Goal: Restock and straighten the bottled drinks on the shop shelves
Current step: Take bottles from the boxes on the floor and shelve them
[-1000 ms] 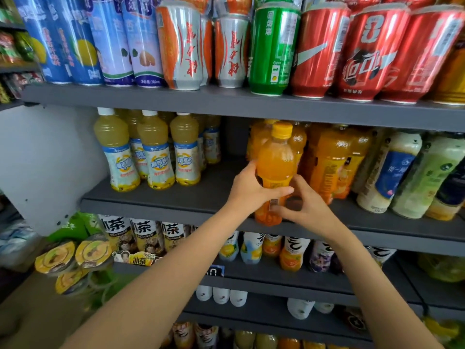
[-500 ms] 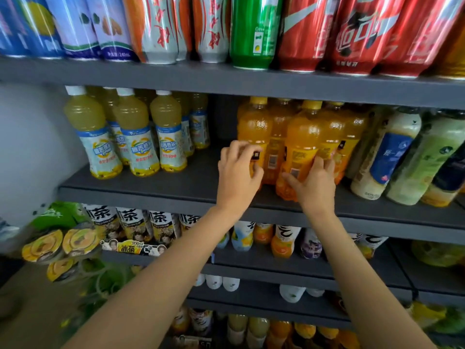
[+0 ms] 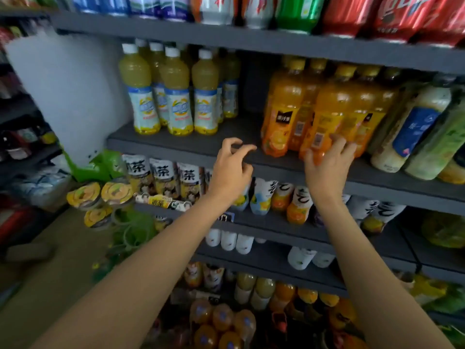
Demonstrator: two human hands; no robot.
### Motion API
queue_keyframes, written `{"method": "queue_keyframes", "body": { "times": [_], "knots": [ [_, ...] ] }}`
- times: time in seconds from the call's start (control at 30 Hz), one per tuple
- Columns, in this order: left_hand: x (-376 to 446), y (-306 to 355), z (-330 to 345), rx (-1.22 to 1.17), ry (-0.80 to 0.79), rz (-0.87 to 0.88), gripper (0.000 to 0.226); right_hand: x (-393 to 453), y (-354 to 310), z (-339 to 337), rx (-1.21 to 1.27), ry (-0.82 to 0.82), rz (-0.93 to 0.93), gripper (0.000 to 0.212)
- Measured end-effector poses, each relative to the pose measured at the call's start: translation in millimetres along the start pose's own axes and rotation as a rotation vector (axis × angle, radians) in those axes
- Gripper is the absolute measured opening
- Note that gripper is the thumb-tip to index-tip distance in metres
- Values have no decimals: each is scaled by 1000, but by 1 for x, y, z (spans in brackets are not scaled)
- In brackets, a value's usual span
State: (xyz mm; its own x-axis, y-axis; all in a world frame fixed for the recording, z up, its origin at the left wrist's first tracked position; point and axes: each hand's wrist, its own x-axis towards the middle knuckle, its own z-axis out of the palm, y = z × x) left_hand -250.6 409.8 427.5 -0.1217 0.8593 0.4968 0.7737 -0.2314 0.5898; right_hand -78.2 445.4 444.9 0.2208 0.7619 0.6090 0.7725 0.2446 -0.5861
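About five orange bottles (image 3: 324, 114) stand on the shelf (image 3: 191, 144). The right hand (image 3: 329, 167) touches the front bottle's bottom with spread fingers (image 3: 338, 144). The left hand (image 3: 231, 172) curls loosely beside them, holding nothing.

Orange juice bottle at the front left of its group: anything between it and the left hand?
Nothing visible. The left hand, fingers loosely curled and holding nothing, hangs over the grey shelf edge, with only bare shelf between it and the orange plastic juice bottle. The right hand touches the neighbouring bottle.
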Motion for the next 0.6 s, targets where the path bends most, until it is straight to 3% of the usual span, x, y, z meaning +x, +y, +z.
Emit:
{"method": "queue_keyframes", "body": {
  "times": [0.1,0.3,0.4,0.47,0.57,0.6],
  "knots": [
    [-60,-37,-26,11,13,-116,34,-67,-19,14,61,-105,-216,33],
    [-257,-155,-44,101,-95,-641,34,-264,-4,88,-31,-1160,-251,33],
    [-360,-211,-47,147,-236,-965,36,-364,26,122,-187,-1529,-247,45],
    [-416,-245,-41,168,-269,-1118,35,-424,48,147,-189,-1701,-216,41],
    [-486,-293,-10,186,-171,-1229,41,-507,80,195,-208,-1879,-221,6],
    [-508,-310,4,168,-118,-1246,42,-536,90,215,-221,-1917,-213,13]
  ]
}}
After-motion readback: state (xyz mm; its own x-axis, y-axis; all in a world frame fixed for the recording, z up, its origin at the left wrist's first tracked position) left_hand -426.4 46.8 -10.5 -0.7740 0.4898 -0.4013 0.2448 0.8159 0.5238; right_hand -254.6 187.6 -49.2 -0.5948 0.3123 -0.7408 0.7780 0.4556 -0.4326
